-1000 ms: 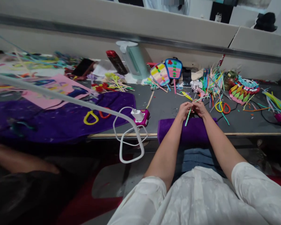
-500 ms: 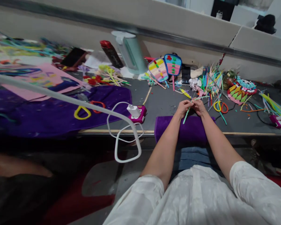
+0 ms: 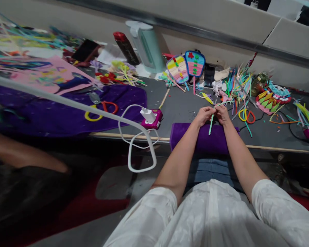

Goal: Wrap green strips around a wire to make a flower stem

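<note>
Pinching the green strip (image 3: 211, 125) just beyond the far edge of the purple roll (image 3: 212, 143), we have its lower end hanging straighter than half a second ago, apparently a small adjustment within the same step. Our left hand (image 3: 205, 116) and right hand (image 3: 222, 114) grasp it, fingertips nearly closed together.

no lettering can be read

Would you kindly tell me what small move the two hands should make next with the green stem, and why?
Perhaps a small twist of the green stem: the left hand and right hand pinch close together at its top, its hanging length looks twisted, and a pale green strand shows just beyond them.
</note>
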`<state>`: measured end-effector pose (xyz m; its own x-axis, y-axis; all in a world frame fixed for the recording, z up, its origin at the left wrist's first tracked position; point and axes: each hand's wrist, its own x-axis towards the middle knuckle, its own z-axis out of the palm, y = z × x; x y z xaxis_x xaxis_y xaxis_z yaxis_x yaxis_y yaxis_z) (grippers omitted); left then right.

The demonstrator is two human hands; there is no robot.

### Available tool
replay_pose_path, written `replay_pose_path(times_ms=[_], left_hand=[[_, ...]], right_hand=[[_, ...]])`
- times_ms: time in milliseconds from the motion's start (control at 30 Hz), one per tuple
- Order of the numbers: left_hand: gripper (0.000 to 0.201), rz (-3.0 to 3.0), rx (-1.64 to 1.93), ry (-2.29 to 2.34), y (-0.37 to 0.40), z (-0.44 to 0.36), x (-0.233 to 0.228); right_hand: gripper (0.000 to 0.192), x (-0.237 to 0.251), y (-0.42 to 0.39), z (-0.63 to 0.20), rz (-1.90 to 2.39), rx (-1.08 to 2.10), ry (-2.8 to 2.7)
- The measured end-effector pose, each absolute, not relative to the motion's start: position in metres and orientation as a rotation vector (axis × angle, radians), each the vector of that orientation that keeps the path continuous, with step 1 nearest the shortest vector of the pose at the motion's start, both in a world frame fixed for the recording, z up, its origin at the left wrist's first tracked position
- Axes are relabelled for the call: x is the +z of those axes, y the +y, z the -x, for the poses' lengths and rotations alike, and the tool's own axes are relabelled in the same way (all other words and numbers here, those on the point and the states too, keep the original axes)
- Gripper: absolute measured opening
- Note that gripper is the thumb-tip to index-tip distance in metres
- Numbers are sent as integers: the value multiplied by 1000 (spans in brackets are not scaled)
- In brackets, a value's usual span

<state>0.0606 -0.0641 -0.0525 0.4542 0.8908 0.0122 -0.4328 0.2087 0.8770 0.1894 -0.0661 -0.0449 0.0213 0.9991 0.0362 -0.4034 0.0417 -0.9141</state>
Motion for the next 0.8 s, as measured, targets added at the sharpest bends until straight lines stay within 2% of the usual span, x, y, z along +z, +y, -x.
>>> replay_pose_path(times_ms=[567, 800], left_hand=[[36, -895, 895, 541, -68, -50, -54], [34, -968, 986, 679, -70, -58, -55]], right_hand=[[23, -37, -76, -187, 860, 1435, -1004], [21, -48, -68, -186, 975, 1240, -963]])
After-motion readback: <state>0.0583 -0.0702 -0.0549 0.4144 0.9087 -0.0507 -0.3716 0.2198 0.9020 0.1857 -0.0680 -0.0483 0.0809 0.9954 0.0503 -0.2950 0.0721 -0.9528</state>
